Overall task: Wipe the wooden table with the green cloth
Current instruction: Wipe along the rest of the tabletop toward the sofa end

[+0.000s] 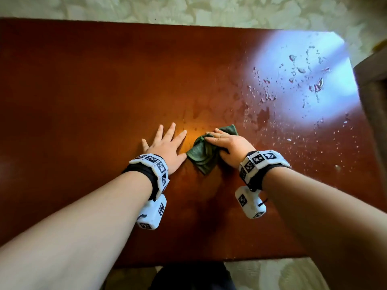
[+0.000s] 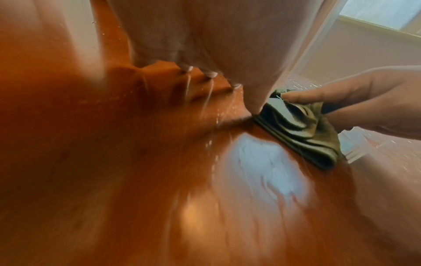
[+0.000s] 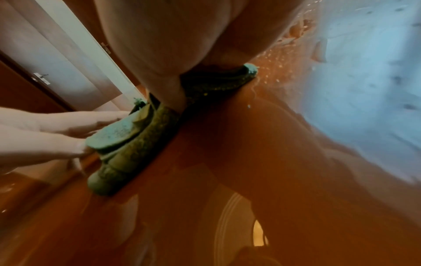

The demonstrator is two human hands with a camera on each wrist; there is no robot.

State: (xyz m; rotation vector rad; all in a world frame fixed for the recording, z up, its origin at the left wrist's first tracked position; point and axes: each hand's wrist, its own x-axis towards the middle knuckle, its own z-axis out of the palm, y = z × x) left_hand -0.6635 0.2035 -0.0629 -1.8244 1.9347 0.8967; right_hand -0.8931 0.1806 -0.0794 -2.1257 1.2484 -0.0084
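Wooden table: water droplets toward far right corner. Green cloth bunched at mid-table, nearer front edge. Right hand presses on it, fingers together & extended. Left hand flat just beside cloth, fingers spread.

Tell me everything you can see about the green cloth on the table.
The green cloth is a soft, dull-green fabric, bunched into thick folds. It lies on the wooden table, near the middle towards the front edge. The right hand presses on top of it with fingers extended, and the left hand, flat on the table, touches its left edge with the thumb. Water droplets lie to its far right.
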